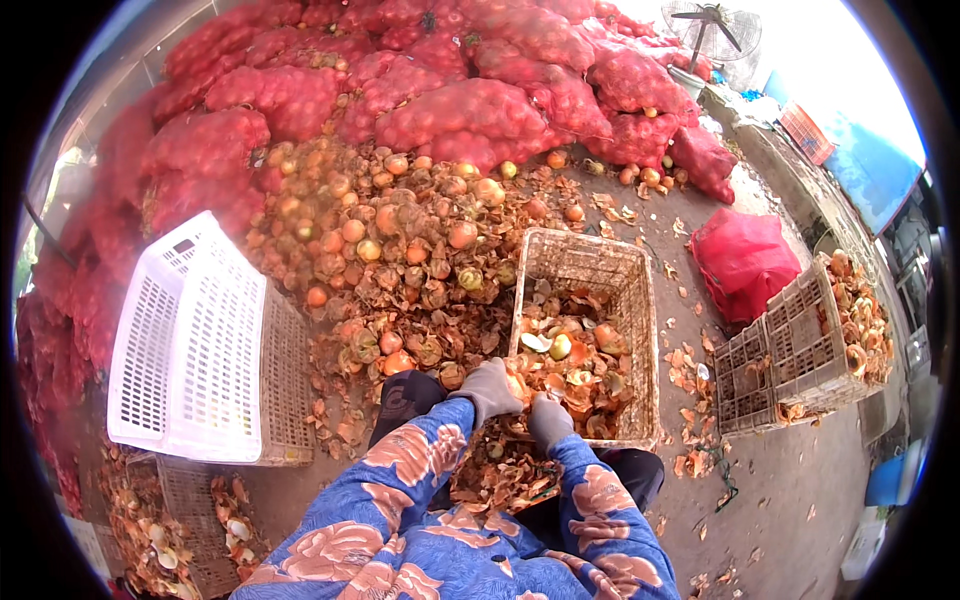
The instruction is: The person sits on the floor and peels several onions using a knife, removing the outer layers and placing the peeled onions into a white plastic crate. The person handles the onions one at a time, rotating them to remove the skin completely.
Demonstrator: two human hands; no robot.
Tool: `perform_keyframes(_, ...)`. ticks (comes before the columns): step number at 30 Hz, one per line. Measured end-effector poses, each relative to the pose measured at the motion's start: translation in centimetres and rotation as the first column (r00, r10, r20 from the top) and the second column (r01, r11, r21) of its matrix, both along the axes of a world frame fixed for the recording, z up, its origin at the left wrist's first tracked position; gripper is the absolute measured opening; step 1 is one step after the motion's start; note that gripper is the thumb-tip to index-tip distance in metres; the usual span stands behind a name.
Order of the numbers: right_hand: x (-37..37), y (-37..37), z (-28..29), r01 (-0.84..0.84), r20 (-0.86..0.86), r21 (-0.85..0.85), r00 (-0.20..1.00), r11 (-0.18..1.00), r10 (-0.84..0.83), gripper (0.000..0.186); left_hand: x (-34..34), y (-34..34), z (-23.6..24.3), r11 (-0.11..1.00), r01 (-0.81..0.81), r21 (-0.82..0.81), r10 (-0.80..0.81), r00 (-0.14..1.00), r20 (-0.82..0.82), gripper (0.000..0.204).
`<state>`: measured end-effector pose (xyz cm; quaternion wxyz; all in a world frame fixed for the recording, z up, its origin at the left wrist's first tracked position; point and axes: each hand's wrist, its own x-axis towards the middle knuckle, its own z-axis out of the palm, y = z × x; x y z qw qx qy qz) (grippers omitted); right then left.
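Observation:
My left hand (490, 390), in a grey glove, is closed round an onion (517, 384) at the near left corner of a dirty plastic crate (648, 345). Close beside it is my right hand (549, 421), also gloved, with its fingers curled; whatever it grips is hidden. Inside the crate lie loose brown skins and several onions, among them a pale green one (560, 347) and a white piece (536, 342). A large heap of onions (410, 235) spreads over the floor just beyond my left hand. More dry skins (500, 470) lie between my knees, below both hands.
Red mesh sacks of onions (470, 115) are piled along the back. White crates (185, 340) stand at the left. To the right are a red bag (742, 262) and tipped crates (800, 335) with skins and onions. A fan (710, 30) stands at the far right.

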<state>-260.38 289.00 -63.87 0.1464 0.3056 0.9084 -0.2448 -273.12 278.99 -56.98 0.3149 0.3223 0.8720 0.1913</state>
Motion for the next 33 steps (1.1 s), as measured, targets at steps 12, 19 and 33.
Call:
perform_keyframes(12, 1.5, 1.3, 3.2, -0.154, -0.035, 0.099, 0.987, 0.983, 0.158, 0.027, -1.7, -1.9, -3.7, 0.973, -0.135, 0.189, 0.061, 0.934, 0.353, 0.076)
perform_keyframes(19, 4.2, 4.0, 6.0, -0.229, -0.092, 0.131, 0.966, 0.964, 0.242, 0.018, -3.6, -2.2, -2.0, 0.913, -0.277, 0.3, -0.053, 0.648, 0.76, 0.062)
perform_keyframes(33, 6.1, 10.1, 5.0, 0.205, -0.345, 0.084, 0.924, 0.975, -0.165, 0.017, -3.3, -0.1, 6.5, 0.771, -0.376, 0.514, -0.227, 0.592, 0.773, 0.07)
